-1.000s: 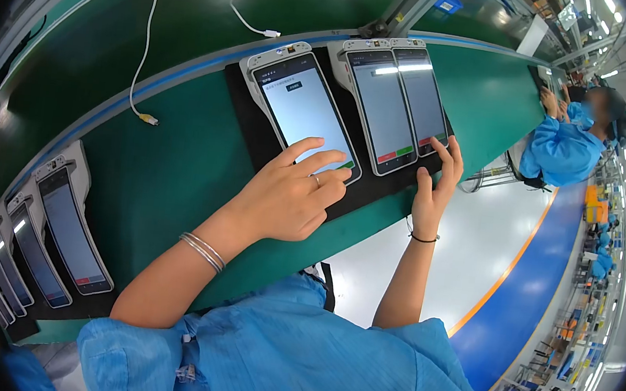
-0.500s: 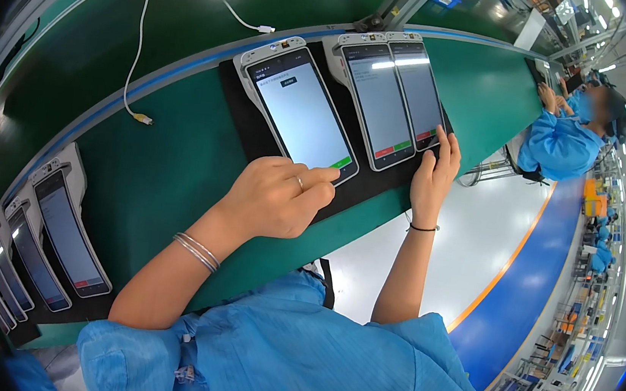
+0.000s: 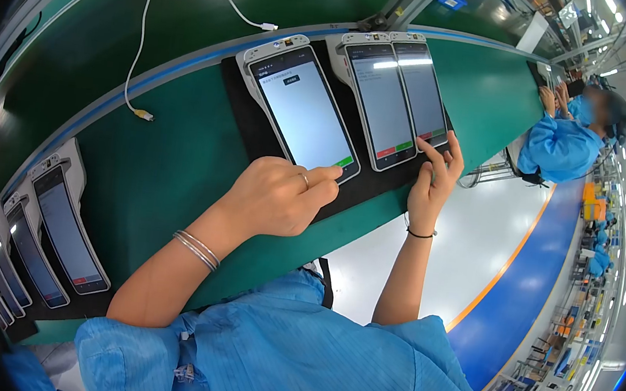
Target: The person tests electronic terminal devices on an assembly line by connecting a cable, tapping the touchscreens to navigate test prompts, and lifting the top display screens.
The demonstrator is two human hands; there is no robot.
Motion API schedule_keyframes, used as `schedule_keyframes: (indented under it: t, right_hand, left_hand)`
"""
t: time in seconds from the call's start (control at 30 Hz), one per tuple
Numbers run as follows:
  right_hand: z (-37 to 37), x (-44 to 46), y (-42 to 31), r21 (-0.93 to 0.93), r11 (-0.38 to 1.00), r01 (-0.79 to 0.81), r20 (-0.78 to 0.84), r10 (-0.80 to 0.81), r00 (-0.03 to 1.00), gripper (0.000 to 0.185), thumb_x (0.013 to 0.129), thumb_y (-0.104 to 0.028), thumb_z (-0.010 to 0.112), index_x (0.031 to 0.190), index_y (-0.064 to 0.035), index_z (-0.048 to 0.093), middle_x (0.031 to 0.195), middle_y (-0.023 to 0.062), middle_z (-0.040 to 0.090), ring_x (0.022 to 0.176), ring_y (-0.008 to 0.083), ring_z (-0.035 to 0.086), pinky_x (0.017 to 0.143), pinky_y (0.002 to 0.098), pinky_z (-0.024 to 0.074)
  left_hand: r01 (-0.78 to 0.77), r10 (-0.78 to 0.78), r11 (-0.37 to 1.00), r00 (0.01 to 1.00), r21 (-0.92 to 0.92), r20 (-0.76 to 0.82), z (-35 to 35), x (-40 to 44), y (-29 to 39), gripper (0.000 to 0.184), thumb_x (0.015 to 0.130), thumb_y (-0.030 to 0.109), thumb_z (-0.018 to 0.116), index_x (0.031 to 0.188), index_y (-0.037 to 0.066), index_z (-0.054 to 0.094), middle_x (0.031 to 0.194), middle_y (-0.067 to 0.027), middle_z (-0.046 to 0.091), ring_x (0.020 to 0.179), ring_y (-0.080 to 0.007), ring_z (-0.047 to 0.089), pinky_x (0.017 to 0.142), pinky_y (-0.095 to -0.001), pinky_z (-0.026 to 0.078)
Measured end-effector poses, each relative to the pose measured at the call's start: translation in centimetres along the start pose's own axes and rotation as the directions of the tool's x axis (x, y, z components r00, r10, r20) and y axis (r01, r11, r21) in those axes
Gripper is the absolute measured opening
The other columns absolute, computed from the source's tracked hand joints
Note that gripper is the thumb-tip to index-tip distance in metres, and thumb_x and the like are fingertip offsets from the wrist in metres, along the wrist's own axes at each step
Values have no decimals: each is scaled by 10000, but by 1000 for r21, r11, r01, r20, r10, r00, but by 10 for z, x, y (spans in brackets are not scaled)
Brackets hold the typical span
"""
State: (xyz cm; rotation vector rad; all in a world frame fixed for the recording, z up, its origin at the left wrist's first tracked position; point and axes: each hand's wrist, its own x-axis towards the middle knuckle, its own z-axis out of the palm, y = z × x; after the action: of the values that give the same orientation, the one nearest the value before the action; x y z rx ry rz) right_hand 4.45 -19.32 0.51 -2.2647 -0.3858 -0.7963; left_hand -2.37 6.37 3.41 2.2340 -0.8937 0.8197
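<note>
A handheld terminal (image 3: 303, 110) with a bright white screen lies on a black mat (image 3: 242, 112). Over its lower end is my left hand (image 3: 282, 196), fingers curled in and the index finger reaching to the green button at the screen's bottom corner. Two more terminals lie side by side to its right: a middle one (image 3: 380, 103) and a right one (image 3: 419, 92), both with dimmer screens and red and green buttons. My right hand (image 3: 435, 182) is at the lower ends of these two, fingers apart and holding nothing, a fingertip near the middle one's corner.
More terminals (image 3: 70, 223) stand in a row at the left of the green bench (image 3: 155, 171). White cables (image 3: 143, 33) hang over the bench's back rail. At the far right a person in blue (image 3: 562, 145) sits at the same bench.
My right hand's fingers have shifted left and bent, from the right terminal toward the middle one's lower corner. My left hand stays almost where it was, at the green button.
</note>
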Motion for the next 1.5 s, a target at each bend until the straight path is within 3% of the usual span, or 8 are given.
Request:
schedule_keyframes:
  t: [0.13, 0.53, 1.17, 1.33, 1.4, 1.5]
  right_hand:
    - [-1, 1, -4, -53, 996, 74, 14, -74, 997, 410, 744, 74, 434, 930, -120, 744, 1364, 124, 443, 1245, 296, 384, 1036, 391, 297]
    - [0, 2, -3, -71, 995, 69, 77, -63, 995, 433, 721, 76, 445, 922, -148, 757, 1361, 103, 454, 1282, 323, 355, 1080, 414, 262]
    - [-1, 2, -3, -87, 994, 61, 85, -54, 995, 405, 734, 56, 463, 921, -148, 758, 1350, 106, 471, 1282, 324, 363, 1071, 413, 268]
    - [-1, 0, 0, 18, 999, 33, 42, -34, 999, 426, 764, 34, 447, 1090, -95, 690, 1385, 110, 435, 1280, 275, 363, 1066, 382, 269]
    - [-2, -1, 1, 29, 1000, -3, 52, 1, 999, 442, 781, 10, 455, 1173, -75, 641, 1401, 109, 417, 1281, 256, 362, 1067, 372, 267]
    - [-3, -1, 0, 32, 999, -42, 59, 40, 997, 427, 777, 1, 467, 1156, -76, 647, 1394, 110, 425, 1281, 260, 365, 1070, 379, 263]
  left_hand:
    - [-10, 11, 1000, 1000, -19, 18, -1, 1, 0, 134, 647, -40, 576, 725, 50, 516, 881, -117, 712, 433, -173, 546, 429, -268, 454]
    - [-7, 7, 1000, 1000, -20, 7, 0, 0, -1, 134, 652, -43, 575, 725, 52, 514, 888, -116, 712, 434, -169, 555, 423, -263, 454]
    - [18, -17, 1000, 999, -10, 40, 0, 0, 0, 140, 647, -20, 578, 768, 38, 538, 980, -120, 698, 378, -154, 453, 393, -265, 401]
    - [23, -24, 1000, 997, 9, 69, 0, -2, 0, 160, 641, -14, 585, 792, 32, 553, 1003, -110, 694, 375, -153, 448, 390, -267, 401]
    - [24, -27, 999, 996, 35, 84, 0, -1, 0, 83, 713, 19, 576, 770, 48, 523, 991, -104, 697, 379, -142, 496, 376, -259, 410]
    - [27, -33, 997, 995, 66, 95, 0, 0, 1, 64, 752, 39, 567, 763, 55, 507, 985, -98, 701, 380, -132, 523, 368, -254, 414]
